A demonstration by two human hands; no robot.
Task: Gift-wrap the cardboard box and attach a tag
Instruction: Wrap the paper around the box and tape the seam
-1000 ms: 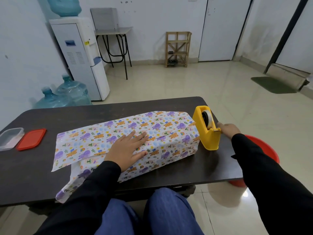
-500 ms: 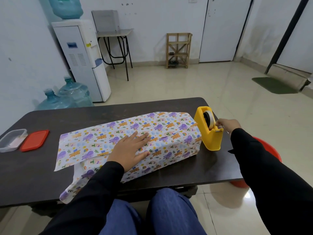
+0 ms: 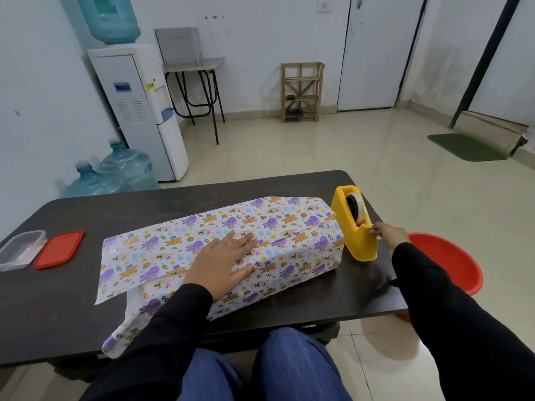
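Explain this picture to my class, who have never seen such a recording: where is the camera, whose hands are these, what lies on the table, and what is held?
No machine here: a seated person wears one camera on the head, looking forward and down, so the black-sleeved arms are their own. On the dark rectangular table lies a long box in cartoon-patterned wrapping paper, its left end not yet folded shut. The left hand presses flat on the paper's overlap. The right hand pinches the tape end at the yellow plastic tape dispenser beside the box. At the table's left sit a clear plastic container and a flat red lid.
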